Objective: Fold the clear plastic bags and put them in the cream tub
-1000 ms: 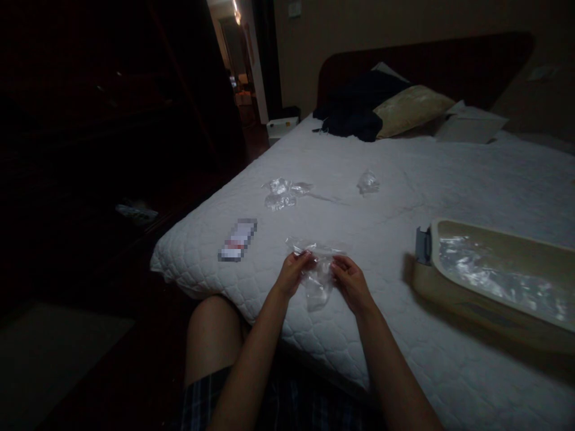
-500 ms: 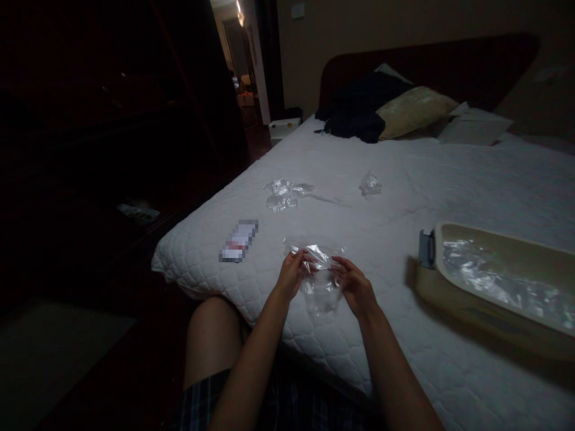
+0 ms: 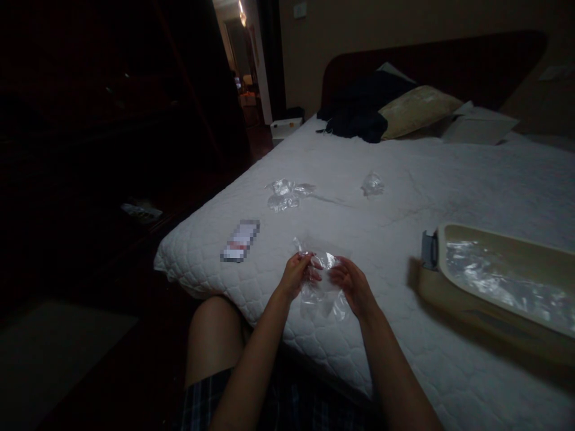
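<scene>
Both my hands hold one clear plastic bag over the near edge of a white quilted bed. My left hand pinches its left top corner and my right hand pinches the right side. The bag hangs crumpled between them. Two other crumpled clear bags lie farther up the bed, one at the left and a smaller one to its right. A small flat packet lies on the bed to the left of my hands.
A beige tray-like box lined with shiny plastic sits on the bed at the right. Pillows and dark clothing lie by the headboard. The room at the left is dark, with an open doorway behind. My bare knee is below.
My hands have drawn closer together and the bag has bunched up between them, hanging lower than before.
</scene>
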`<state>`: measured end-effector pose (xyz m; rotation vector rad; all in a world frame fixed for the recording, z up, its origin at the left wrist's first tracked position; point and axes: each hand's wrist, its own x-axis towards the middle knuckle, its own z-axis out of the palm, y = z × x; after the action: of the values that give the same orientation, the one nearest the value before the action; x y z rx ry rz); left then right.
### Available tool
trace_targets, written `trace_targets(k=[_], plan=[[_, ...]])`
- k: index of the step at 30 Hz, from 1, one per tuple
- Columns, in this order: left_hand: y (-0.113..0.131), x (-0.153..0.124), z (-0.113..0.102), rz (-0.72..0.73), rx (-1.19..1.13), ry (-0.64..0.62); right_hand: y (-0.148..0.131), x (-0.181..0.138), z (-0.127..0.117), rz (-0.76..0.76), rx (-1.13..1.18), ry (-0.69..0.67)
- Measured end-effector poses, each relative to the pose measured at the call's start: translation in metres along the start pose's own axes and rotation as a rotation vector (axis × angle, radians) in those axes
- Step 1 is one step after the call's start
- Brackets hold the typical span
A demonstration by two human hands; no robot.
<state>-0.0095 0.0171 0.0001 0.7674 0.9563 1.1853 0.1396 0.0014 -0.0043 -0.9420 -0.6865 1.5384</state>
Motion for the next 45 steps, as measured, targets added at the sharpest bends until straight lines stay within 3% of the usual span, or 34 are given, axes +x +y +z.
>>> trace_targets(k=[5, 10, 14, 21, 27, 35, 39, 45], plan=[[-0.002, 0.0, 0.002, 0.046, -0.012, -0.045, 0.006, 0.002, -0.001, -0.036, -0.103, 0.051], [-0.005, 0.001, 0.001, 0.011, -0.007, 0.033, 0.003, 0.001, -0.001, -0.088, -0.065, 0.059], [-0.003, 0.001, -0.003, -0.002, -0.055, -0.007, -0.003, -0.002, -0.001, -0.09, 0.028, 0.107], [0.006, 0.002, -0.007, -0.087, -0.29, -0.085, -0.007, -0.009, -0.001, -0.061, -0.012, 0.006], [-0.003, 0.004, -0.004, 0.02, -0.073, -0.043, -0.005, -0.014, -0.002, -0.048, -0.208, -0.049], [-0.009, 0.01, -0.003, -0.006, -0.056, 0.032, -0.008, -0.012, -0.008, 0.051, -0.163, 0.142], [-0.008, 0.014, -0.004, -0.079, -0.068, -0.001, -0.014, 0.0, -0.004, 0.128, -0.212, 0.178], [0.002, 0.011, -0.01, -0.147, -0.133, -0.1, -0.026, 0.02, -0.018, 0.134, -0.264, 0.114]])
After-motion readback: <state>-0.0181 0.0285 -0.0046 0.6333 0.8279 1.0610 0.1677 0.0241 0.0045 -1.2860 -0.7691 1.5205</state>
